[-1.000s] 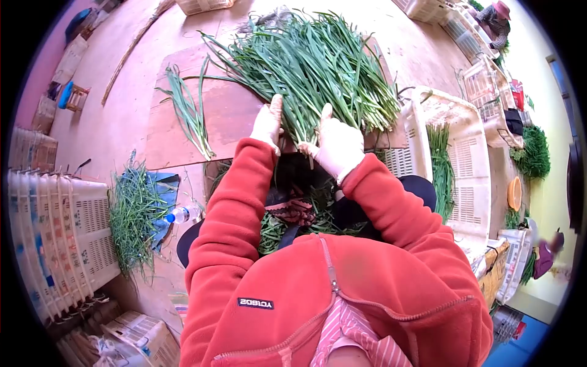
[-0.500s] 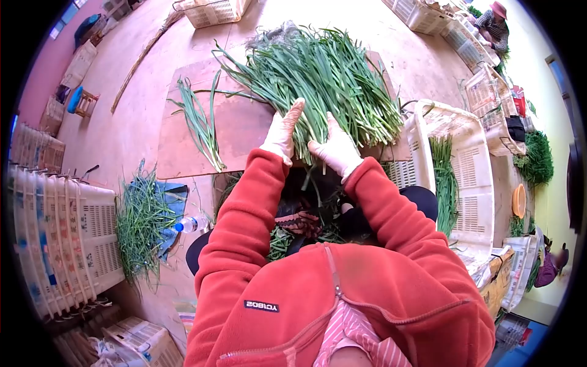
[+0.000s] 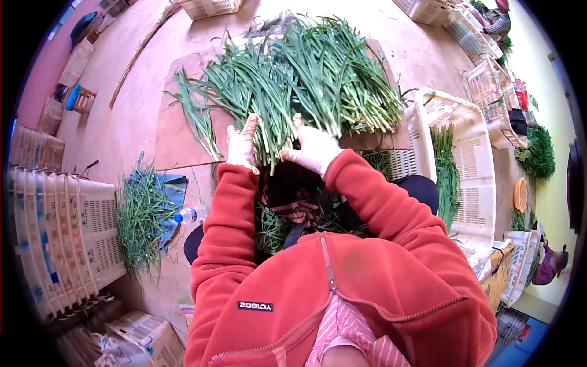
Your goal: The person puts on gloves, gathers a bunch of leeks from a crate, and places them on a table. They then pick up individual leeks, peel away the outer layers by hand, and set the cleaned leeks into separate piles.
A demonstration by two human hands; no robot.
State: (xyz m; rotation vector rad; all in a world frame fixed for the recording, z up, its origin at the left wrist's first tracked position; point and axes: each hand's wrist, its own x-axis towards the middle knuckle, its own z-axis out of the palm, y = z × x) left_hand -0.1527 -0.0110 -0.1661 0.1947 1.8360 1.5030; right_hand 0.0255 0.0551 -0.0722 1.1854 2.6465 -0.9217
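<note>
A large heap of garlic chives (image 3: pixel 330 67), with long flat green leaves and pale stem ends toward me, lies on a brown board (image 3: pixel 174 144). My left hand (image 3: pixel 243 144), in a whitish glove, presses against the left side of a bunch of garlic chives (image 3: pixel 266 131), thumb and fingers partly apart. My right hand (image 3: pixel 313 147), gloved as well, cups the same bunch from the right near its stem ends. The bunch is gripped between both hands at the board's near edge. A few separate chives (image 3: pixel 199 116) lie on the left.
A white crate (image 3: pixel 474 165) holding green chives (image 3: pixel 445 177) stands at my right. On the left are stacked crates (image 3: pixel 67 232), loose greens (image 3: pixel 143 220) on blue cloth and a bottle (image 3: pixel 191 215). Another person (image 3: pixel 498 24) sits at far right; a stick (image 3: pixel 140 55) lies on the floor.
Both hands have shifted left and slightly toward me, taking a bunch of garlic chives off the heap's left side. A gap has opened in the heap; the bunch now lies nearer the separate chives.
</note>
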